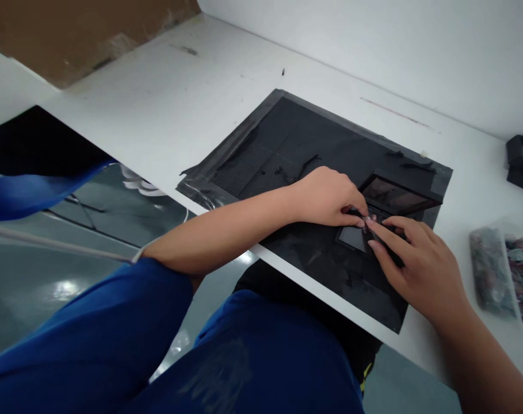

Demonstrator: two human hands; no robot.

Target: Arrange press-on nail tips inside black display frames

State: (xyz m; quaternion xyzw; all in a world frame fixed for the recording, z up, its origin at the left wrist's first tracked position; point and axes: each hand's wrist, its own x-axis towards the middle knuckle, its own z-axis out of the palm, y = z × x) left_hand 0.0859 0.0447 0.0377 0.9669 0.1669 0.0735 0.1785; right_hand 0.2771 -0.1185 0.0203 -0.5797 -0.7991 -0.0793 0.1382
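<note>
A small black hinged case lies on the black mat, its framed lid [394,195] tilted up at the back and its flat base [351,237] partly covered by my fingers. My left hand [328,198] reaches over the case from the left, with thumb and index fingertip closed together at its middle. From the right, my right hand [412,253] bends over the base, its index fingertip meeting the left fingertips and its thumb lower down. Something tiny and shiny shows between the fingertips, too small to name. My hands hide the right part of the base.
The black mat [304,132] is taped to a white table [192,103], with dark scraps [281,172] on it. At the right stand clear plastic boxes [494,270] of small packed items and a black holder [522,164]. A brown panel [84,34] rises at the back left.
</note>
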